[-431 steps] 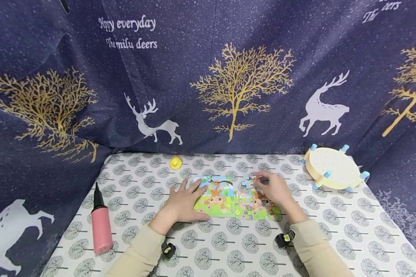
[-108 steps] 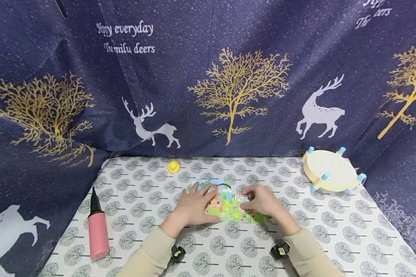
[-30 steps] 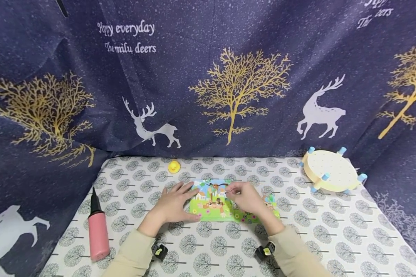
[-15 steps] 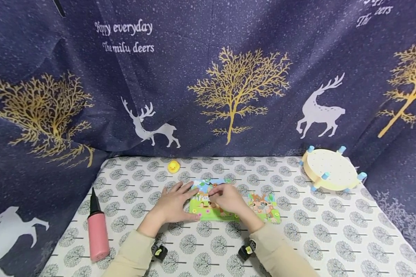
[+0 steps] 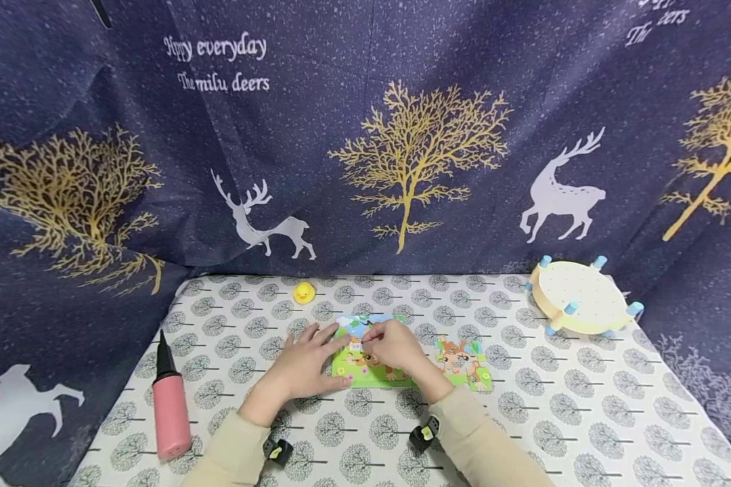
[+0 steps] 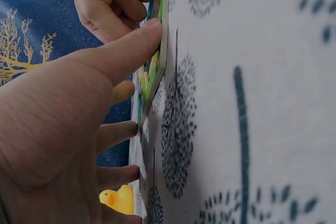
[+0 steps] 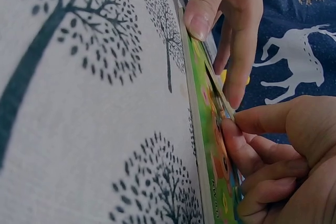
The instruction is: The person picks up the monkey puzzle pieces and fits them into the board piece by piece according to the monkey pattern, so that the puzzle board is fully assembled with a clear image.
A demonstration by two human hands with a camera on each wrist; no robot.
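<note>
A puzzle board [image 5: 371,383] with a bright monkey picture lies flat on the table. My left hand [image 5: 301,365] rests at its left edge with the fingers spread; in the left wrist view the thumb [image 6: 134,45] lies on the board's near edge. Above the board's middle, my right hand [image 5: 396,352] pinches a thin puzzle piece [image 7: 222,97] between thumb and forefinger. In the right wrist view that piece tilts up from the board's surface, close to the left fingers. To the right lies a group of joined puzzle pieces [image 5: 466,368], partly hidden by the right wrist.
A yellow toy duck [image 5: 304,293] sits behind the left hand. At the far left lies a pink hand pump [image 5: 172,416] with a black nozzle. A cream round stool-like toy [image 5: 579,297] with blue-tipped legs is at the back right. A dark deer-print curtain [image 5: 365,169] hangs behind the table.
Over the last second my right hand has moved left with the piece, from the board's right edge to its middle, uncovering the joined pieces. My left hand has stayed at the board's left edge.
</note>
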